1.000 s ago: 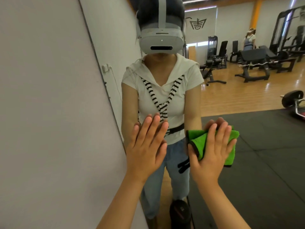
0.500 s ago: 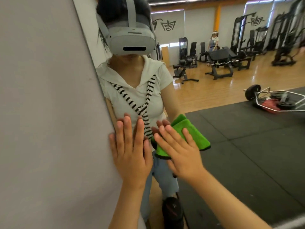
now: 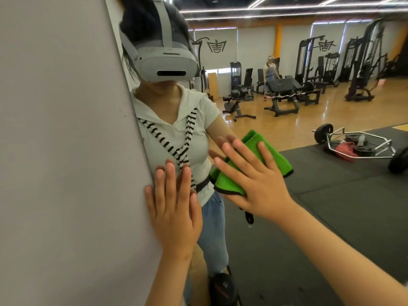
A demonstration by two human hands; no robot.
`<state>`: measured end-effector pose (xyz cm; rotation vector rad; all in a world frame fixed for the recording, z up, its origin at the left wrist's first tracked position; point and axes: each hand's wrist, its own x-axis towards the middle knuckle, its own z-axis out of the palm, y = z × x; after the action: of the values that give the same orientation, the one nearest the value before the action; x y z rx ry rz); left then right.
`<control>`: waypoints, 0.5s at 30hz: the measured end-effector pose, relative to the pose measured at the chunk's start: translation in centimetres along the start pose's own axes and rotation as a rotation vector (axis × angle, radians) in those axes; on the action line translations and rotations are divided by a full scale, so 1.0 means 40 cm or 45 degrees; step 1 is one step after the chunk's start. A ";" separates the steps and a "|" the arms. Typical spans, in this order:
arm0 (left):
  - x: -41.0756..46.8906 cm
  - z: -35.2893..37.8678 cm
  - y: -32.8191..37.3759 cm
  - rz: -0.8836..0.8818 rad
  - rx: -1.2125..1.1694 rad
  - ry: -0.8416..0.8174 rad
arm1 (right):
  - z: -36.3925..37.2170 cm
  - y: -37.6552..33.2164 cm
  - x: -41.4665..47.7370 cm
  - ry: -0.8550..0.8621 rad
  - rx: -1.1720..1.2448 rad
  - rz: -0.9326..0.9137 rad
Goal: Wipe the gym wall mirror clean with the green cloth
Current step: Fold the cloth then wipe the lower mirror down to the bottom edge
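Observation:
The wall mirror [image 3: 309,195] fills the right and middle of the view and reflects the gym and me. My right hand [image 3: 254,180] lies flat with spread, straight fingers on the folded green cloth [image 3: 276,157], pressing it against the glass. My left hand [image 3: 174,208] rests flat on the mirror by its left edge, fingers straight and close together. The cloth has a dark trim and shows above and to the left of my right hand.
A plain grey wall [image 3: 66,151] borders the mirror on the left. The reflection shows black rubber flooring, a loaded barbell frame [image 3: 357,146], weight machines [image 3: 287,96] on wooden floor and another person [image 3: 270,74] far back.
My right hand and the cloth slid left across the glass, then back a little right and up. My left hand stayed flat near the mirror's left edge. The view turned right.

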<state>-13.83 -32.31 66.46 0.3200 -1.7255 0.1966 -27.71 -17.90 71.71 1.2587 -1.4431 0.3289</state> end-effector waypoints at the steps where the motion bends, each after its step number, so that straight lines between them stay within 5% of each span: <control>1: 0.000 0.000 0.001 -0.004 0.000 0.003 | -0.008 0.019 0.004 0.005 -0.006 0.013; 8: -0.005 0.001 -0.001 0.016 0.045 -0.004 | -0.023 0.105 0.039 0.082 -0.048 -0.055; 13: -0.002 0.002 0.001 0.002 0.074 0.011 | -0.060 0.125 0.180 0.302 0.094 0.539; 15: -0.002 0.002 0.005 0.001 0.075 0.007 | -0.047 0.073 0.206 0.307 0.098 0.560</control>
<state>-13.97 -32.15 66.37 0.3619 -1.7165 0.2486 -27.36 -19.42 80.53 0.9144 -1.4975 0.8108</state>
